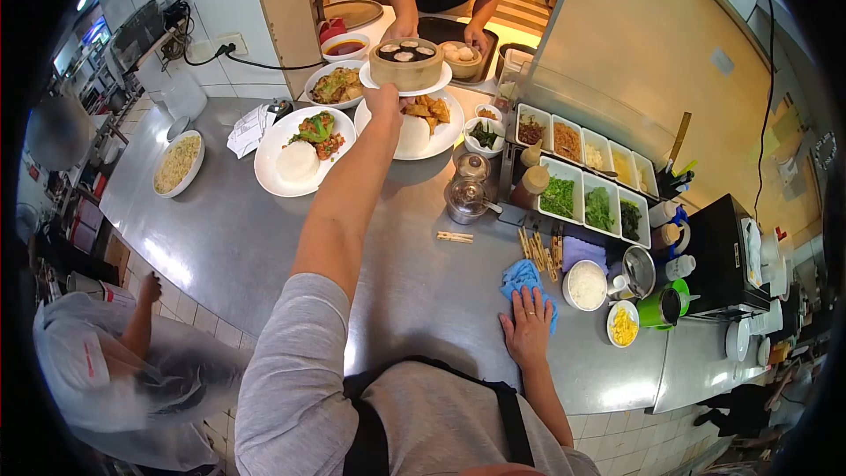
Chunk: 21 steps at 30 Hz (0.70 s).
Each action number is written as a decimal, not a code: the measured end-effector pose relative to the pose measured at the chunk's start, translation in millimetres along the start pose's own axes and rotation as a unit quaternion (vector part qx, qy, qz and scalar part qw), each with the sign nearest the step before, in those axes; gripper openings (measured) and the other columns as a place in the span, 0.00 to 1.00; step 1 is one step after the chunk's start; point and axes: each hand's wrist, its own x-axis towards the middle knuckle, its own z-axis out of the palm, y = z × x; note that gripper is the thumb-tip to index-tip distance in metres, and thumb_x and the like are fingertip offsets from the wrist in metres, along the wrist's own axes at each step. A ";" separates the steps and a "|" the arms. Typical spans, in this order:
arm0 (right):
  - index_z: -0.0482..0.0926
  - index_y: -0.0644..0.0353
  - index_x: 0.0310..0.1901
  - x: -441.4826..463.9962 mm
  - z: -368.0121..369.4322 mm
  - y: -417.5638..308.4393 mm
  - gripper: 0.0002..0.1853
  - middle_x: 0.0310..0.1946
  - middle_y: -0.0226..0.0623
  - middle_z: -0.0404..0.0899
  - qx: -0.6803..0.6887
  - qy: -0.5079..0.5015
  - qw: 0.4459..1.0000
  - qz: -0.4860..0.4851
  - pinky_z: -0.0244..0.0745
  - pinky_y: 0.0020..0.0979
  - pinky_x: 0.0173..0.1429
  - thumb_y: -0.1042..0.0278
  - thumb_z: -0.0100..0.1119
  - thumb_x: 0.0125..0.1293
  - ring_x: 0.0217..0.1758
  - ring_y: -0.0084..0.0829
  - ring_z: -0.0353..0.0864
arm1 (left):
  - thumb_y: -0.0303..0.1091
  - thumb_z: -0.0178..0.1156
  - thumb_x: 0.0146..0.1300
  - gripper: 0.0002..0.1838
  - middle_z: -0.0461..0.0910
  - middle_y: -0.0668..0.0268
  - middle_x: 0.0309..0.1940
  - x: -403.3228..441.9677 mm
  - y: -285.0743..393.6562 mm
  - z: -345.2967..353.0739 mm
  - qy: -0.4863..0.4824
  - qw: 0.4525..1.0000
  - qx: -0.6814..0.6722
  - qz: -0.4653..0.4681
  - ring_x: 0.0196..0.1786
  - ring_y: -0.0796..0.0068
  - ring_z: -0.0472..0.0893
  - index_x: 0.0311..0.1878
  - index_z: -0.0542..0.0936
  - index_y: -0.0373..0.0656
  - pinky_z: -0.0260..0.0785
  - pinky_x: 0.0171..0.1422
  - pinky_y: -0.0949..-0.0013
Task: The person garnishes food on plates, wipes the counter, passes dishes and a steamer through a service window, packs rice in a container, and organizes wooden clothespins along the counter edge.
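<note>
while the left hand [385, 102], curled, holds a white plate [443, 79] under a bamboo steamer [405, 76], the right hand [527, 328] (spread flat) rests on a blue cloth [522, 275].

Left hand [385, 102] forward — right hand [527, 326] flat

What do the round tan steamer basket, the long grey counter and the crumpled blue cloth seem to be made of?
Steamer basket: probably bamboo, matte; the wall looks pale and woody.
Counter: seemingly stainless steel, brushed; it gives blurred, bright reflections.
Cloth: some soft textile, dull; it bunches under the right hand, but the fibre is unclear.
</note>
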 end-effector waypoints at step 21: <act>0.78 0.52 0.49 -76.5 -10.8 -35.0 0.19 0.57 0.41 0.71 0.128 0.220 0.965 0.069 0.67 0.45 0.58 0.67 0.65 0.53 0.53 0.41 0.73 | 0.33 0.54 0.68 0.19 0.80 0.61 0.42 -344.8 -30.9 -112.1 -0.554 0.733 0.217 -0.328 0.41 0.72 0.82 0.61 0.70 0.39 0.75 0.45 0.70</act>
